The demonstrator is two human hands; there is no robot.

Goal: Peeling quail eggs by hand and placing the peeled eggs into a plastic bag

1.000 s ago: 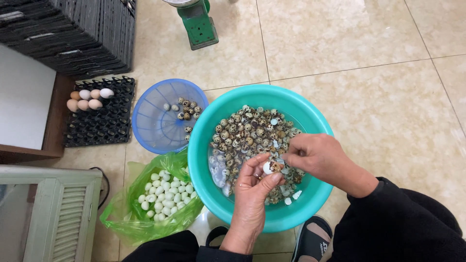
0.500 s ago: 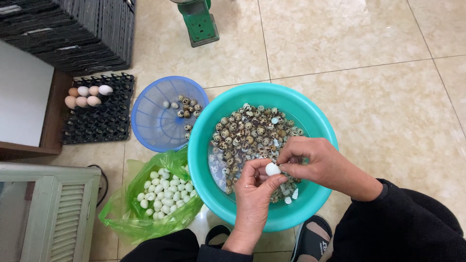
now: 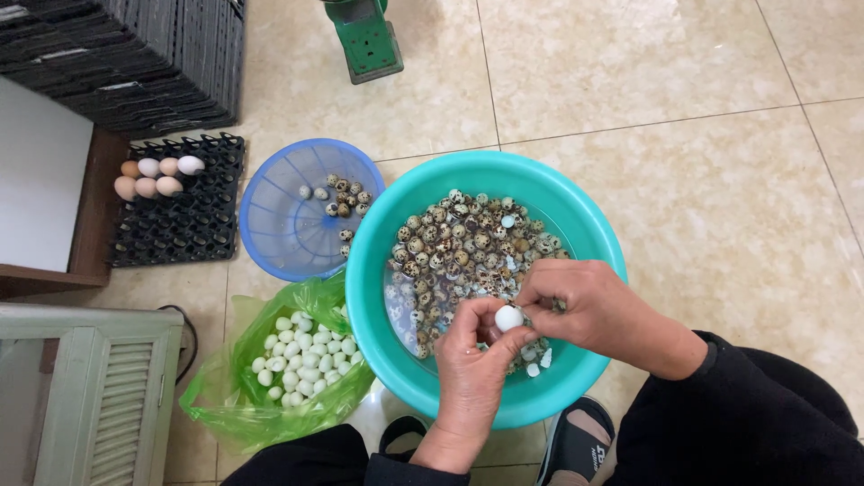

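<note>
A teal basin (image 3: 378,261) on the tiled floor holds water and several speckled quail eggs (image 3: 454,238). Over its near side, my left hand (image 3: 472,364) and my right hand (image 3: 585,310) meet around one small white peeled egg (image 3: 508,318). The left fingers hold it from below while the right fingertips pinch at its side. Bits of shell float under my hands.
A green plastic bag (image 3: 225,409) of peeled white eggs lies at the lower left. A blue mesh basket (image 3: 279,216) holds a few speckled eggs. A black egg tray (image 3: 193,225) carries several larger eggs. Black crates (image 3: 135,54) are stacked at the top left, and a green stand (image 3: 369,40) is behind.
The egg between my hands has gone from partly speckled to bare white. Both hands lifted slightly toward me over the basin's near side.
</note>
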